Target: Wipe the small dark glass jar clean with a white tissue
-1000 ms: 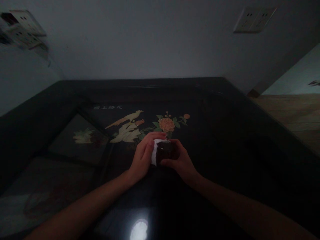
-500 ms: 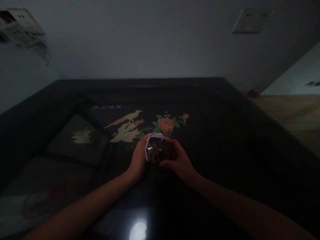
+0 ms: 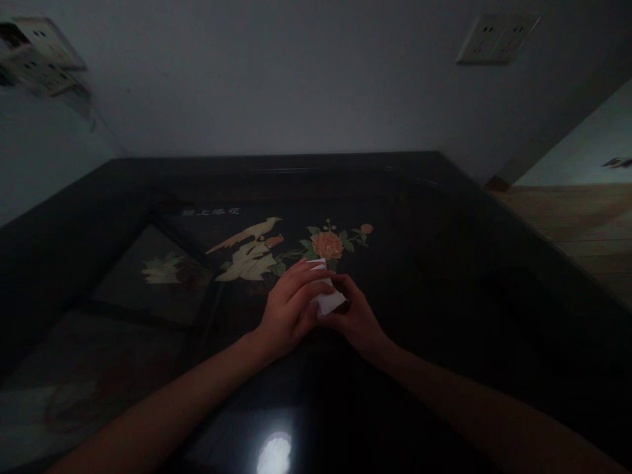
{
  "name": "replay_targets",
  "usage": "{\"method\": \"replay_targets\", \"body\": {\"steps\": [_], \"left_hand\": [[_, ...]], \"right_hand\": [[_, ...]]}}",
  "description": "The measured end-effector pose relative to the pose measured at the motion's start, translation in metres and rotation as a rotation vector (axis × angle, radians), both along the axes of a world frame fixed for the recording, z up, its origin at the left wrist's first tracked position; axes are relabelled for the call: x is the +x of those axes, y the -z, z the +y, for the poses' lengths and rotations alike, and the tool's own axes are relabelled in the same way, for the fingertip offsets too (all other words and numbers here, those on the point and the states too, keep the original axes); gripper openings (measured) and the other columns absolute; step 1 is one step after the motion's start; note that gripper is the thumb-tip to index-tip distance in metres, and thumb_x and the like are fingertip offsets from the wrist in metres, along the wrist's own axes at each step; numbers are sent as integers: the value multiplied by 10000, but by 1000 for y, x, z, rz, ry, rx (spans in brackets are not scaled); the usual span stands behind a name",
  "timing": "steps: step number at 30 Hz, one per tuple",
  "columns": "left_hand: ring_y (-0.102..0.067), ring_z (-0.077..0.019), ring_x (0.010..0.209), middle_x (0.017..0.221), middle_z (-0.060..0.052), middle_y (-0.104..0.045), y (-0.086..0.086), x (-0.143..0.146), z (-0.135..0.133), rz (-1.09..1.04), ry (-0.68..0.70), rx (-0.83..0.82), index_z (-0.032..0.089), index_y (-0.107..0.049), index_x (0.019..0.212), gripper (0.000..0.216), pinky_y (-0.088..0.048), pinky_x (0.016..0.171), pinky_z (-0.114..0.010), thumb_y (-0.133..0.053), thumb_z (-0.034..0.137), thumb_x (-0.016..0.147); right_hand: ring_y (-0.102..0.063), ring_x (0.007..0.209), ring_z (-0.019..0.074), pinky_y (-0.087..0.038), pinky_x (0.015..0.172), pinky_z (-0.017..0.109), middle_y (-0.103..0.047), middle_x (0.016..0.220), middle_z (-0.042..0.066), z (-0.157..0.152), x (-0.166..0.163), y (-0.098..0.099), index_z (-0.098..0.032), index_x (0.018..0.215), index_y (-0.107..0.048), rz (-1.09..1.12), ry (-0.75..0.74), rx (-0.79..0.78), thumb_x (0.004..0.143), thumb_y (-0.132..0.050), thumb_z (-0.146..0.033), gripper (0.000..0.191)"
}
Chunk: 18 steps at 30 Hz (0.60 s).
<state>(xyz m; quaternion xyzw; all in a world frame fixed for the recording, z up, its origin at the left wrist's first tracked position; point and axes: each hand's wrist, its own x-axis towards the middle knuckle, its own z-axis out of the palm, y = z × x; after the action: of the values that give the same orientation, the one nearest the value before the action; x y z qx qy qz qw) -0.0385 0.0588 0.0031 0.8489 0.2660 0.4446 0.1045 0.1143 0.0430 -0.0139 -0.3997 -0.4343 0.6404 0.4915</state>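
Observation:
Both my hands meet over the middle of a black lacquered table (image 3: pixel 444 276). My left hand (image 3: pixel 289 309) lies on top of a small dark round object with a white cloth or paper (image 3: pixel 330 301) wrapped on it, fingers curled over it. My right hand (image 3: pixel 358 319) grips the same object from the right side. Only a white corner of the wrap shows between the fingers; the dark object itself is hidden under my left hand.
The tabletop carries an inlaid bird (image 3: pixel 249 247) and an orange flower (image 3: pixel 326 244) just beyond my hands. A light glare (image 3: pixel 274 454) reflects near the front edge. A wall socket (image 3: pixel 496 38) sits high right; wooden floor (image 3: pixel 582 224) lies to the right.
My left hand moved from the object's left side onto its top, covering the dark object. The white wrap shifted from the left rim to the right, under my fingers.

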Motion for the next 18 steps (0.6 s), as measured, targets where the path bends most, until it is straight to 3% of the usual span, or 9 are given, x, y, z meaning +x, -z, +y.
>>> {"method": "replay_targets", "body": {"steps": [5,13,15,18], "left_hand": [[-560,-208,1100,1081,-83,-658,1,3,-2,-291,-25,-369,187,-642,955,335,-404,984,-380,-317,268,947],[-643,-251,965,910,-76,-719,2,17,7,-911,-29,-1340,160,-688,886,314,-497,856,-354,-466,376,835],[-647,-255,966,877,-78,-722,1,20,7,-997,12,-1470,146,-690,870,330,-503,854,-354,-462,380,826],[-648,-249,980,873,-75,-724,1,21,5,-1017,-2,-1458,144,-683,879,328,-501,869,-349,-448,367,833]], "right_hand": [[-621,879,207,-498,801,368,-623,884,-17,1,0,4,-247,942,-492,45,-20,-58,438,-879,-268,636],[-618,989,229,-517,836,379,-626,1018,11,1,0,10,-266,961,-484,82,-51,-22,424,-894,-269,676],[-614,1006,227,-515,849,375,-617,1044,15,1,0,10,-266,969,-486,85,-52,-13,427,-895,-269,679],[-616,997,226,-516,842,373,-621,1043,17,0,-1,10,-267,988,-491,93,-55,-6,432,-895,-284,688]]}}
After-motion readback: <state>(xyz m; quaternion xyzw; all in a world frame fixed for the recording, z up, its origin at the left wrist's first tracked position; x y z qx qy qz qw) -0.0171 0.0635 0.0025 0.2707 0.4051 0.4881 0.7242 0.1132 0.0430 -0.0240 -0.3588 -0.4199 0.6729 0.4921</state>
